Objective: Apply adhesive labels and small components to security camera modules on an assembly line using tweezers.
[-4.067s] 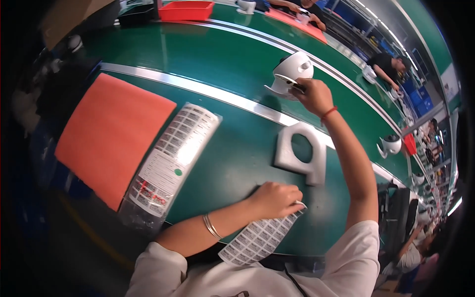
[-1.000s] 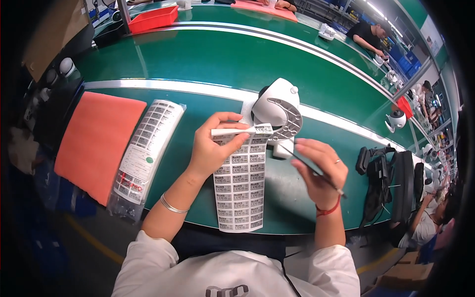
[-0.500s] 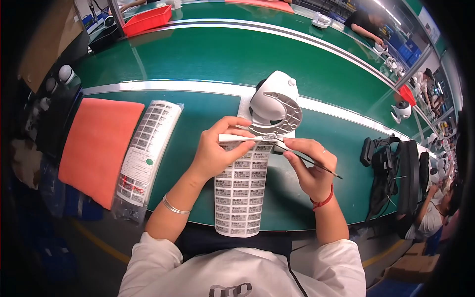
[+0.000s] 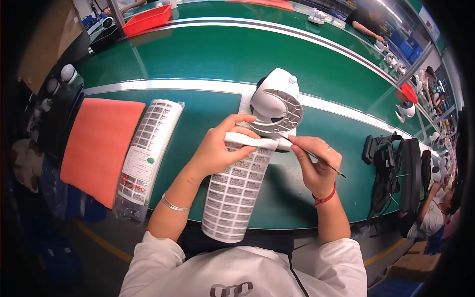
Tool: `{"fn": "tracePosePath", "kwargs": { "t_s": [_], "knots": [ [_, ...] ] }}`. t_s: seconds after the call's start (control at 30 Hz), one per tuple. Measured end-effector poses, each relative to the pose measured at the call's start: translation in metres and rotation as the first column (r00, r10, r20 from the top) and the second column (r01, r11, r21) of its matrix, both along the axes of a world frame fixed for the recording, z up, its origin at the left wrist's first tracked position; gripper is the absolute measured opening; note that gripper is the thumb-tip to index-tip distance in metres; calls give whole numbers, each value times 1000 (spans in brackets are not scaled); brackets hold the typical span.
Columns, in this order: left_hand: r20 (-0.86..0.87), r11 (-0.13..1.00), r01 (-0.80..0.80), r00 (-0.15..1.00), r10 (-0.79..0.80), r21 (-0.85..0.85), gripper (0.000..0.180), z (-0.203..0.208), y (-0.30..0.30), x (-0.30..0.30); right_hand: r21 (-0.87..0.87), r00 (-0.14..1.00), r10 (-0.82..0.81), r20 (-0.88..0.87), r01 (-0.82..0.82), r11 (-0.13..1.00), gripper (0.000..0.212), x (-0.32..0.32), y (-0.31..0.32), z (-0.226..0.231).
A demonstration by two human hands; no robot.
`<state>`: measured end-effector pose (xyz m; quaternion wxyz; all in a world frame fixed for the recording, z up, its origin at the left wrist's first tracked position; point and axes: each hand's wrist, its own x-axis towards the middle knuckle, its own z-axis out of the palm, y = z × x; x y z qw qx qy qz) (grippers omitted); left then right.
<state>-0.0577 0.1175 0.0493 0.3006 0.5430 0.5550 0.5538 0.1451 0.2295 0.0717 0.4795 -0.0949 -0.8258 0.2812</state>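
My left hand (image 4: 222, 143) pinches the folded upper edge of a sheet of labels (image 4: 232, 193), which hangs down past the table's front edge. In my right hand (image 4: 319, 161) is a pair of thin dark tweezers (image 4: 326, 164), held like a pen with the back end pointing to the lower right. Their tip is close to the base of a white camera-like device (image 4: 277, 101); whether a label is on it I cannot tell. This device lies with its grey ribbed underside (image 4: 292, 114) facing me, on a white support just beyond both hands.
An orange foam sheet (image 4: 101, 148) and a plastic-wrapped stack of label sheets (image 4: 151, 148) lie to the left. Black straps and gear (image 4: 386, 168) rest at the right. Beyond a white rail runs a green conveyor (image 4: 198, 54), with a red bin (image 4: 148, 20) and co-workers farther off.
The label sheet's lower end has swung left, and its top has drawn away from the tweezers. My right hand has shifted slightly right with the tweezers.
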Motion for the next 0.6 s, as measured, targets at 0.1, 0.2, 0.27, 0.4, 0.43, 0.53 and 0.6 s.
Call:
{"fn": "tracePosePath", "kwargs": {
  "t_s": [0.1, 0.2, 0.27, 0.4, 0.43, 0.53, 0.6],
  "knots": [
    [-8, 993, 46, 999, -47, -111, 68, 1, -1, -2, 37, 999, -19, -37, 20, 999, 19, 1, 4, 1],
    [-146, 985, 23, 988, -48, -171, 86, -9, 0, -3, 87, 1000, -27, -4, 27, 996, 20, 0, 4, 0],
    [-153, 980, 23, 987, -55, -198, 85, -15, 3, -3, 242, 997, -16, 81, -4, 970, 24, -1, 6, -5],
    [-220, 973, -33, 975, -19, -227, 83, -15, 4, 0, 452, 988, -74, 135, 6, 892, 32, -4, 10, -22],
    [-220, 973, -25, 975, -27, -230, 83, -15, 4, 0, 450, 987, -82, 135, 12, 893, 32, -6, 11, -23],
    [-272, 971, -54, 962, -12, -234, 83, -17, 4, 0, 546, 985, -86, 152, -11, 838, 32, -11, 13, -33],
    [-315, 984, -48, 949, -8, -170, 84, -21, 6, 1, 555, 983, -95, 157, -8, 832, 31, -12, 13, -38]
  ]
}}
